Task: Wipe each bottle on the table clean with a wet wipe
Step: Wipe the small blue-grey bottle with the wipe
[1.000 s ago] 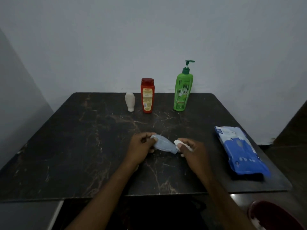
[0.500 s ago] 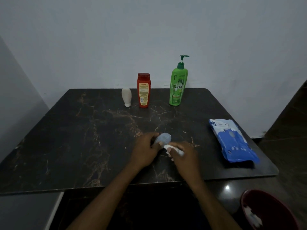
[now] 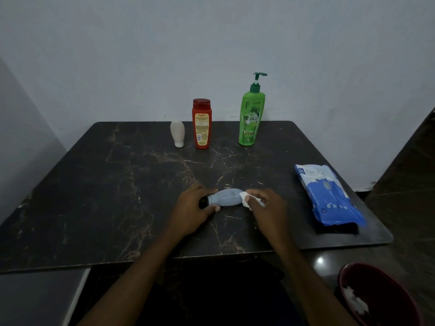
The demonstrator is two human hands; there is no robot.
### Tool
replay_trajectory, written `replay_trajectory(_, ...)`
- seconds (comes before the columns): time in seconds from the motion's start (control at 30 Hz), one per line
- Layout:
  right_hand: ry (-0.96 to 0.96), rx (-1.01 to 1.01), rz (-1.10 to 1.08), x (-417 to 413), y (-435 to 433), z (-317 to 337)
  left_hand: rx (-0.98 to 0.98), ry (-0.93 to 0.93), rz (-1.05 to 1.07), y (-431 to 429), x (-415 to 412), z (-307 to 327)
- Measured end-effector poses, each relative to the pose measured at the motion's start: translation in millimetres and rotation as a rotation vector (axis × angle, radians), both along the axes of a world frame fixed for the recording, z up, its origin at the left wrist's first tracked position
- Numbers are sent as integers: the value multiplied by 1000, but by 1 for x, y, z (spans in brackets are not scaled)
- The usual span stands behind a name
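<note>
Head view: the green pump bottle (image 3: 251, 118), at the table's (image 3: 94, 196) one o'clock, reads "Vatika"; the red bottle's (image 3: 201, 124) label is illegible. Toward six o'clock, the left hand (image 3: 193, 209) grips the sideways pale blue bottle (image 3: 226, 197) by its dark cap end. At the bottle's three o'clock, the right hand (image 3: 266, 208) pinches a white wipe (image 3: 246, 200) against its base.

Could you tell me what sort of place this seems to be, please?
Probably a room at home: a marbled table by a bare wall, holding a green pump bottle, a red bottle and a wet-wipe pack.
</note>
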State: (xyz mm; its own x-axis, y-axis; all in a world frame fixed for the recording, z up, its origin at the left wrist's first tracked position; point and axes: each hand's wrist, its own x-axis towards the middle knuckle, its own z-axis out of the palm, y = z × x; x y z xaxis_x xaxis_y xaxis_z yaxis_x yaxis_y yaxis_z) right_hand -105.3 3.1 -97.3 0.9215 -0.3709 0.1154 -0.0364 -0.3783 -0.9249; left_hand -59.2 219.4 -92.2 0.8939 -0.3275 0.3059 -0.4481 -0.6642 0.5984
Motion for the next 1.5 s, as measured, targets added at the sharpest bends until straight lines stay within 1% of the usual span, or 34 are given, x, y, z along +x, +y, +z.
replay_trajectory(0.1, -68, -45, -42, 4, 6, -6, -17, -13, 23, 1, 0, -1)
replay_trajectory(0.2, -104, -187, -57, 5, 12, -6, -31, -12, 20, 1, 0, -2)
replay_trajectory(0.3, -134, -312, -10, 4, 25, -5, -67, -7, 3, 2, 1, -3)
replay_trajectory(0.43, -225, -466, 112, 0, 59, -11, -83, -27, -23, 3, 1, -4)
replay_trajectory(0.53, -231, -465, 159, -1, 63, -12, -76, -27, -39, 4, 1, -5)
replay_trajectory(0.57, -210, -427, 145, -1, 57, -10, -72, -21, -40, 4, 3, -6)
replay_trajectory(0.63, -115, -306, 89, 2, 41, -2, -63, -3, -38, 5, 4, -6)
replay_trajectory(0.73, 39, -262, -58, 14, 16, 3, -50, -9, -65, 4, 4, -6)
replay_trajectory(0.8, 77, -220, -88, 17, 14, 3, -37, -4, -73, 4, 3, -5)
replay_trajectory(0.87, 11, -254, -43, 10, 25, 6, -17, 10, -59, 3, 3, -5)
replay_trajectory(0.97, -168, -302, 125, -3, 46, 1, -25, 11, -51, 3, 3, -7)
replay_trajectory(1.03, -215, -350, 214, -6, 53, -5, -31, 9, -51, 3, 2, -8)
replay_trajectory(1.13, -222, -365, 189, -4, 46, -8, -35, 11, -54, 3, 1, -8)
replay_trajectory(1.27, -120, -307, 46, 6, 21, -4, -19, 21, -53, 5, 3, -9)
replay_trajectory(1.37, -119, -289, -27, 8, 20, 0, -3, 17, -50, 4, 3, -10)
replay_trajectory(1.43, -168, -298, 1, 2, 34, -1, 1, 21, -43, 3, 2, -9)
replay_trajectory(1.5, -209, -328, 75, -4, 52, -4, -21, 10, -61, 3, 1, -9)
